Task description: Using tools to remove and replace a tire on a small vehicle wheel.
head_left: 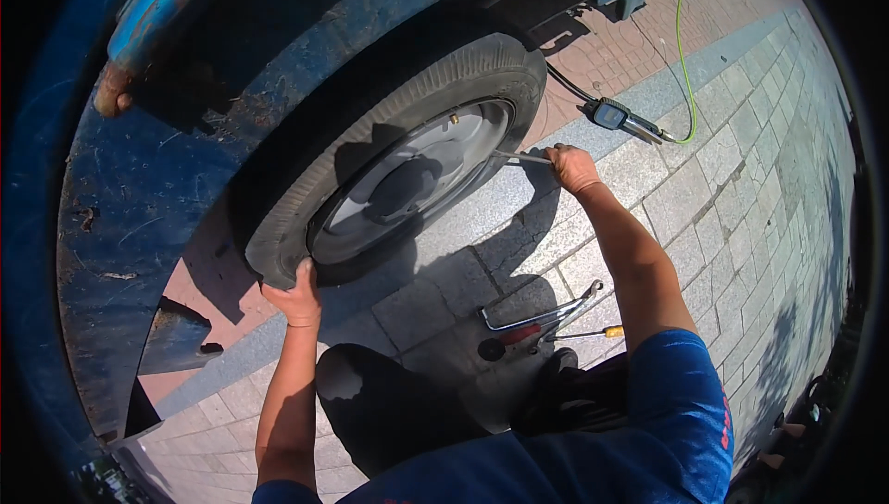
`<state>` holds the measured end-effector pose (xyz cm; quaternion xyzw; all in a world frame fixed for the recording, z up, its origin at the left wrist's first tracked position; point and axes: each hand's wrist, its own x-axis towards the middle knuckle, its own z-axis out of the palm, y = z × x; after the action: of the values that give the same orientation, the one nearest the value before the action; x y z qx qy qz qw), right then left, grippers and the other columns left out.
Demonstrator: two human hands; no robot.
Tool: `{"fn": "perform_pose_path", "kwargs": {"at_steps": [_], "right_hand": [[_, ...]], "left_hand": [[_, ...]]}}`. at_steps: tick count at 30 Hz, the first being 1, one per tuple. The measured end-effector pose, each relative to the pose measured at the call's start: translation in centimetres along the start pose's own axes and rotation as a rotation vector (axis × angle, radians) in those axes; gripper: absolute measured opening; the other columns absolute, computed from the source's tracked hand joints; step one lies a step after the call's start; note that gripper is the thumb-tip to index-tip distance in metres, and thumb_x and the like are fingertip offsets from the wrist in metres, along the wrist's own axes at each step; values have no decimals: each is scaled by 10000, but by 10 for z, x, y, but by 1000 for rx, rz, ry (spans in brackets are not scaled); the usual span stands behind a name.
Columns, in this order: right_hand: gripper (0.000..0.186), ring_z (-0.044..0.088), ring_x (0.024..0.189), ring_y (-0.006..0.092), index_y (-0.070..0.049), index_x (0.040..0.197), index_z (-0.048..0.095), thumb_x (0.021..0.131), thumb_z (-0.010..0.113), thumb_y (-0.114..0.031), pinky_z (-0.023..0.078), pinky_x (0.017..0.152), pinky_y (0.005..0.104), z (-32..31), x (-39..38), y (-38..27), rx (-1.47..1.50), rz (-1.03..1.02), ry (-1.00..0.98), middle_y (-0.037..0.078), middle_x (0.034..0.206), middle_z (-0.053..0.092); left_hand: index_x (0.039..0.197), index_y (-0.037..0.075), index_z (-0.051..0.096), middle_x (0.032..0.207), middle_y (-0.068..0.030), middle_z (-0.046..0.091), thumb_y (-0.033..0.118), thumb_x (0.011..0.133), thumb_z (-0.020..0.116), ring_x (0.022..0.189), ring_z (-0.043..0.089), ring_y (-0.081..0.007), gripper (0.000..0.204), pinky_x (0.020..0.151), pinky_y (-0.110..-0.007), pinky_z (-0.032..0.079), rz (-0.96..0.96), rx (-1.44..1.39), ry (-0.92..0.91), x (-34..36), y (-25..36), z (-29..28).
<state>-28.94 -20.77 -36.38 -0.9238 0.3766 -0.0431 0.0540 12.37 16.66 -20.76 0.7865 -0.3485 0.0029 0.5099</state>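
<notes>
A black tyre (278, 226) on a silver-grey wheel rim (463, 148) stands upright under a blue vehicle body. My left hand (296, 297) grips the tyre's near lower edge, its thumb on the sidewall and its other fingers mostly hidden behind. In my right hand (571, 169) is a thin metal tyre lever (525, 157), held closed at its outer end. The lever's other end meets the right edge of the rim; exactly how it sits there is too small to tell. A brass valve stem (454, 119) shows at the rim's upper part.
Between my feet and the wheel lie a bent metal wrench (546, 311), a red-handled tool (519, 335) and a yellow-handled screwdriver (612, 331). A tyre inflator gauge (611, 115) with a green hose (691, 87) rests on the paving, right of the wheel. Rusty blue bodywork (139, 226) hangs at left.
</notes>
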Motion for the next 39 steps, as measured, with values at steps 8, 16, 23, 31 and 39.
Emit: {"fn": "perform_pose_path", "kwargs": {"at_steps": [8,16,23,31,39], "right_hand": [[231,688,829,358,-139,1066,625,842,643,-88,559,719,435,-19,-30,-19,115,-100,-2,145,898,654],[142,691,755,319,-161,959,657,825,671,-116,548,652,428,-47,-48,-29,164,-52,262,99,808,643],[166,673,750,331,-152,965,673,806,702,-114,536,646,437,-49,-52,-30,221,-49,318,105,819,635],[184,662,734,325,-159,965,681,793,706,-99,529,635,430,-58,-56,-35,241,-35,322,100,804,621],[132,654,738,314,-144,877,685,763,716,-85,521,637,425,-66,-48,-28,290,81,463,92,774,604]], "left_hand": [[1207,-45,625,1144,-122,689,274,888,737,1026,631,-213,465,963,-348,475,90,-73,-86,3,25,-10],[1249,-52,591,1161,-104,659,414,931,735,1070,581,-190,582,986,-309,446,-166,79,-283,0,58,-32],[1517,14,399,1432,-276,543,602,790,767,1328,537,-397,1005,1121,-415,414,334,528,-107,59,210,-13],[1519,16,400,1457,-303,500,611,745,802,1342,512,-427,1055,1112,-423,424,311,713,-343,90,266,30],[1490,11,430,1397,-310,549,597,801,761,1282,565,-430,963,1076,-422,455,334,671,-199,88,243,34]]}}
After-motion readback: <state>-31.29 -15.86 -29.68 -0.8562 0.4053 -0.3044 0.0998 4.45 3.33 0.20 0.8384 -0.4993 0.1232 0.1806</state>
